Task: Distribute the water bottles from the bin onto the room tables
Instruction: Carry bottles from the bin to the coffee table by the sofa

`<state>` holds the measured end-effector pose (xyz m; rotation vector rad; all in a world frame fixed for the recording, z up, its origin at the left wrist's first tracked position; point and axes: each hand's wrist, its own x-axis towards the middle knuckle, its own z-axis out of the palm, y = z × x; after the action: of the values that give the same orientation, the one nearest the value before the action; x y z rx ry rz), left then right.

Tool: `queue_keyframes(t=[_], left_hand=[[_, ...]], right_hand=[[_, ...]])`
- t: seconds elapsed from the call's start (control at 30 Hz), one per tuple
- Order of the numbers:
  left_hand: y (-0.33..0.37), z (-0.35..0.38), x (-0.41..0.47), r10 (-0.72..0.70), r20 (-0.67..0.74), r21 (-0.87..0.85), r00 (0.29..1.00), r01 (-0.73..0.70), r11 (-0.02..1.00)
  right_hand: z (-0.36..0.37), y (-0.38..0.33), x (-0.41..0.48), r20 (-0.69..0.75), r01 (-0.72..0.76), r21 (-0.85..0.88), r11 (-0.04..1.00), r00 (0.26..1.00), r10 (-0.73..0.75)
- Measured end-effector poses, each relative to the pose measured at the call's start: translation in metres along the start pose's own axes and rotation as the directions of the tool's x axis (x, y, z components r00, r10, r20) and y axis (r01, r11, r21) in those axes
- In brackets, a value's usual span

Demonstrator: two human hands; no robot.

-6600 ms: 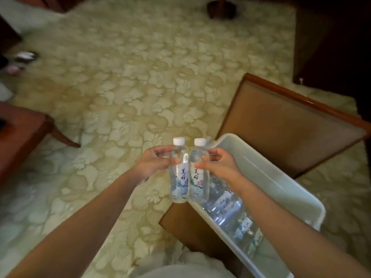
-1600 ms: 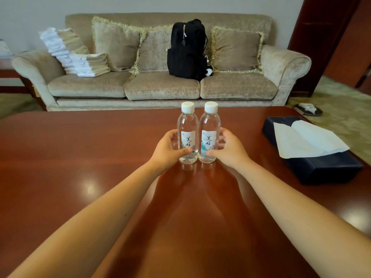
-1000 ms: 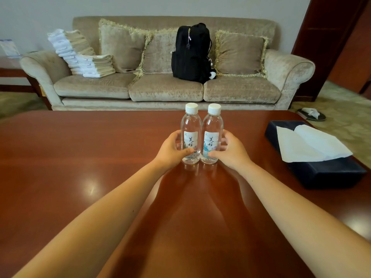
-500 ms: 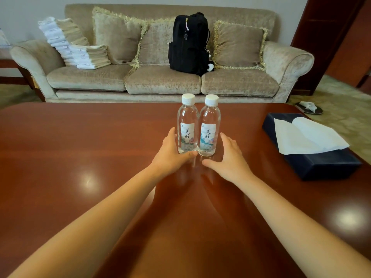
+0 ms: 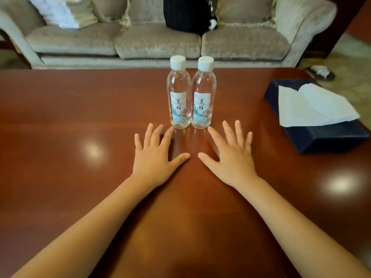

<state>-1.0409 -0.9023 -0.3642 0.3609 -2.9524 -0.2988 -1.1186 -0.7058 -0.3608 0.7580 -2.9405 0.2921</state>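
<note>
While the two hands lie spread out low over the table, nothing is being held. Behind everything runs a beige sofa (image 5: 156, 41) with three seat cushions, facing the table's far edge. On its middle seat sits a black backpack (image 5: 184, 15), and on its left seat leans a stack of folded white and cream cloth (image 5: 60, 13).

In front of the sofa, a polished reddish wooden table (image 5: 60, 137) fills most of the view, with ceiling lights reflected in it. Near its far right corner sits a dark blue tissue box (image 5: 325, 137). A white tissue (image 5: 313, 105) is pulled out of the box and lies draped across its top. Beyond that corner a slipper (image 5: 321, 72) lies on the patterned carpet.

Midway along the far edge, a little way in from it, stand the two water bottles, upright and side by side, so close that they seem to touch. The left bottle (image 5: 178, 97) and the right bottle (image 5: 203, 97) are both clear plastic with white caps screwed on and pale printed labels facing me. Both look filled with clear water.

Just on the near side of them, the left hand (image 5: 154, 157) and the right hand (image 5: 232, 155) are palm down with fingers straight and fanned apart. The left forefinger tip comes just beside the left bottle's base. I cannot tell whether the palms rest on the wood or hover over it.
</note>
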Motion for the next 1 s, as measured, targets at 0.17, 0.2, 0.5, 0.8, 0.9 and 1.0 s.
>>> queue_keyframes(t=[0.17, 0.2, 0.5, 0.8, 0.9, 1.0], left_hand=[[0.01, -0.019, -0.017, -0.077, 0.216, 0.055, 0.973, 0.067, 0.996], [0.014, -0.027, -0.022, -0.094, 0.276, 0.07, 0.956, 0.077, 0.995], [0.064, -0.181, -0.051, -0.122, 0.546, 0.125, 0.829, 0.064, 0.99], [0.122, -0.39, -0.075, 0.038, 0.483, 0.028, 0.875, -0.059, 0.998], [0.138, -0.434, -0.096, 0.128, 0.451, 0.004, 0.883, -0.145, 0.989], [0.154, -0.458, -0.12, 0.223, 0.436, 0.002, 0.872, -0.249, 0.969]], right_hand=[[-0.02, -0.003, -0.017, 0.238, -0.066, -0.02, 0.998, 0.969, 0.069], [-0.029, -0.004, -0.023, 0.293, -0.081, -0.018, 0.997, 0.952, 0.083], [-0.195, -0.031, -0.069, 0.492, -0.146, -0.084, 0.986, 0.854, 0.169], [-0.402, -0.083, -0.128, 0.41, -0.294, -0.044, 0.955, 0.866, 0.285], [-0.445, -0.096, -0.164, 0.344, -0.347, -0.019, 0.938, 0.878, 0.332], [-0.472, -0.104, -0.204, 0.301, -0.417, -0.019, 0.909, 0.864, 0.403]])
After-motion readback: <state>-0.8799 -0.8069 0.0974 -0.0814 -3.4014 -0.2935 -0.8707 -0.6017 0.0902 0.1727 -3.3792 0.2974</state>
